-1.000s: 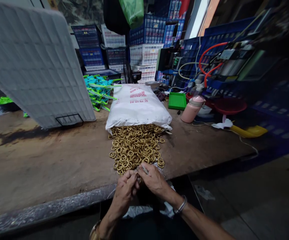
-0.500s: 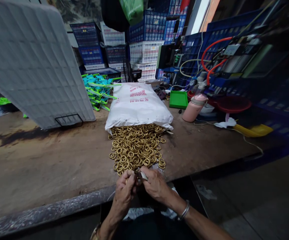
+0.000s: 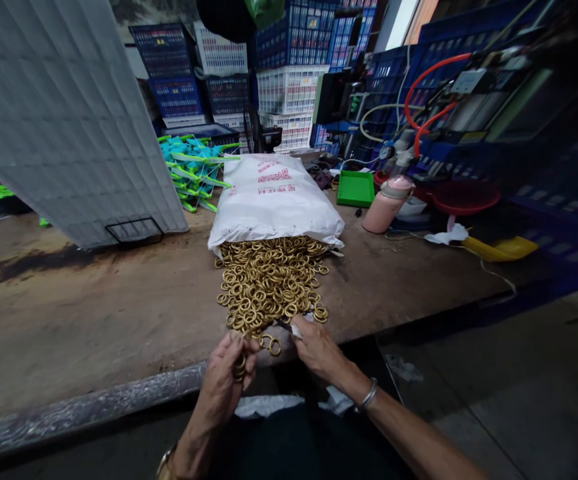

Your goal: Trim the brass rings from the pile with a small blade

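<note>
A heap of gold-coloured rings (image 3: 269,283) spills from a white sack (image 3: 273,197) onto the brown workbench (image 3: 93,320). My left hand (image 3: 226,383) is at the bench's near edge, fingers curled round a small stack of the rings (image 3: 240,367). My right hand (image 3: 316,347) sits just to the right, pinching a small pale tool (image 3: 293,328) whose tip touches the near end of the heap. A loose ring (image 3: 275,345) lies between the two hands.
A grey quilted panel (image 3: 69,113) leans at the left. Teal and green plastic parts (image 3: 193,170) lie behind the sack. A green tray (image 3: 355,189), pink bottle (image 3: 386,205), red bowl (image 3: 463,197) and yellow scoop (image 3: 501,249) stand right. Stacked crates (image 3: 289,100) fill the back.
My hands, held together over one ring before, have drawn apart. The left one moved down-left with its rings, the right one reached toward the heap. The view tilted slightly down.
</note>
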`<state>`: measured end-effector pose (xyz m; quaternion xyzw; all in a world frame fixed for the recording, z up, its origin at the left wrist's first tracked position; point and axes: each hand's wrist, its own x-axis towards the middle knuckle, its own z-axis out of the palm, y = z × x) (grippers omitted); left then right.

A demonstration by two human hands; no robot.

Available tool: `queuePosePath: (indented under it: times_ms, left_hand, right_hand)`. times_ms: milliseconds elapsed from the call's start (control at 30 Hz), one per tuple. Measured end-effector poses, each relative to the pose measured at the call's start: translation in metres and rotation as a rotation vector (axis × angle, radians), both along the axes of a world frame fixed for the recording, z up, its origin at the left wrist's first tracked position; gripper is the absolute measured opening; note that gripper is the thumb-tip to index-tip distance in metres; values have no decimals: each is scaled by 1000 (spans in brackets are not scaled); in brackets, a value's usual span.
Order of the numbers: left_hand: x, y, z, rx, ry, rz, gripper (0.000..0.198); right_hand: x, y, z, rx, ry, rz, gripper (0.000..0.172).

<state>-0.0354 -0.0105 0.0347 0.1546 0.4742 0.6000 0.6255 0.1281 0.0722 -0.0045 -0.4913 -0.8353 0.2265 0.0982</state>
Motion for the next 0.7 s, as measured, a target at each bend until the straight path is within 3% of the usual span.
queuePosePath:
  times_ms: [133,433,533,700]
  left_hand:
    - [-8,0,-7,-22,-61,78,26]
    - [-14,-6,-24,-24,-262,41,17]
    - [-7,-4,-26,-58,-224,35,19]
    - [11,5,-30,-37,-44,-15,27]
  right_hand:
    - [-10,-13,-2,-12,32,71,14]
    - [-18,-10,-3,-31,20,62,14]
    - [-18,-5,-2,-99,183,-36,5]
    - [-21,-6,3,-292,580,-115,12]
